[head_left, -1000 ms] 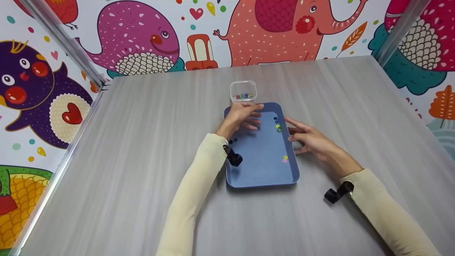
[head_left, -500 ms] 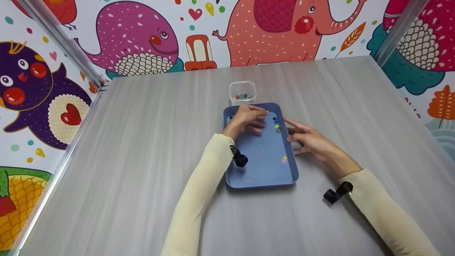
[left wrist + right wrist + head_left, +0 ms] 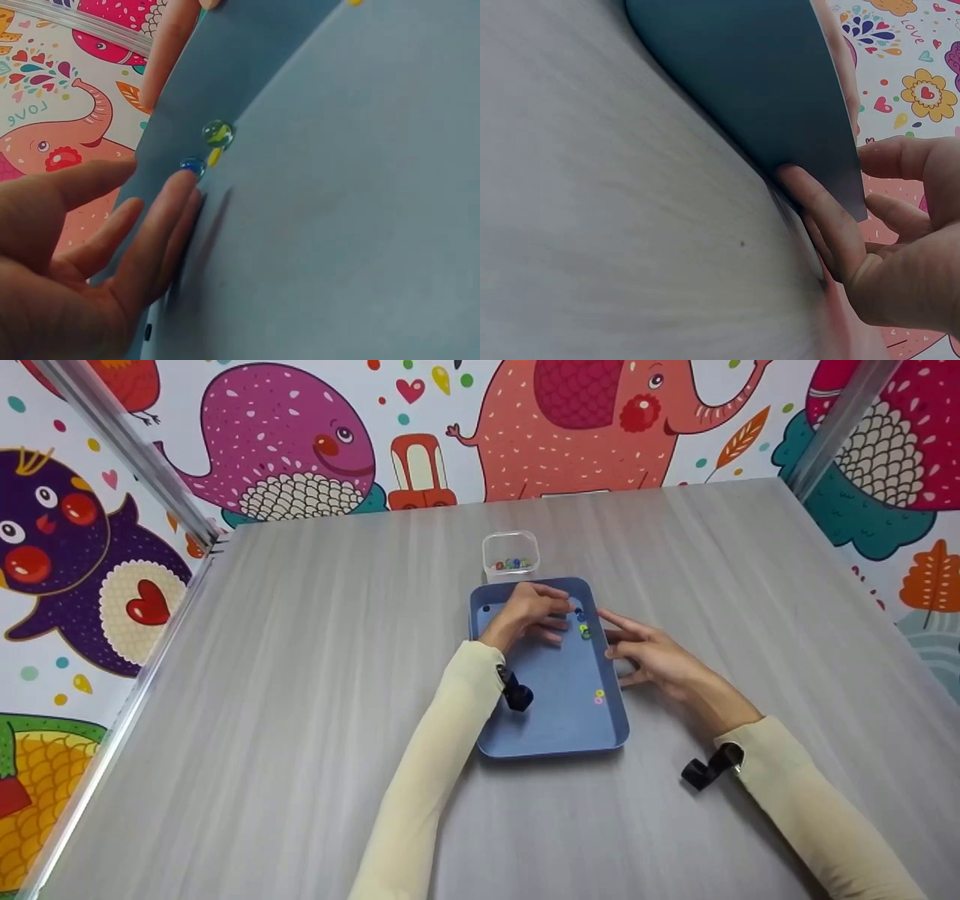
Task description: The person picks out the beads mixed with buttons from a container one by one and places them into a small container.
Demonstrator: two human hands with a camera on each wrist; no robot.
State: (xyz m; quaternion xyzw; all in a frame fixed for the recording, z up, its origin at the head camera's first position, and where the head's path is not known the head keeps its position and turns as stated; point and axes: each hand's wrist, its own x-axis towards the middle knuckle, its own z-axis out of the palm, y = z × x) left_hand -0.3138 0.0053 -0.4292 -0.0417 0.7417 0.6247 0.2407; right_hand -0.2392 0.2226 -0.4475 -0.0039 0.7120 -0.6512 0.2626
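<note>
My left hand [image 3: 531, 615] reaches over the far part of a blue tray [image 3: 551, 727], fingers spread and loosely bent. In the left wrist view one fingertip overlaps a blue marble [image 3: 193, 166] by the tray's side wall. Right beside lie a clear green-yellow marble [image 3: 217, 134] and a small yellow bead [image 3: 214, 156]. My right hand [image 3: 660, 660] rests against the outside of the tray's right wall, with mostly straight fingers. In the right wrist view a fingertip [image 3: 810, 191] presses low on that wall, while others touch near the rim.
Behind the tray stands a clear plastic box [image 3: 511, 540] with several coloured marbles. Inside the tray are a dark bead [image 3: 486, 608] at the far left, plus a yellow bead [image 3: 599, 693] and a pink bead [image 3: 598, 700] near the right wall. Printed walls border the table [image 3: 315, 697].
My left hand has moved right across the tray, toward the marbles by the right wall. The dark bead at the far left has come into sight. My right hand has stayed at the wall.
</note>
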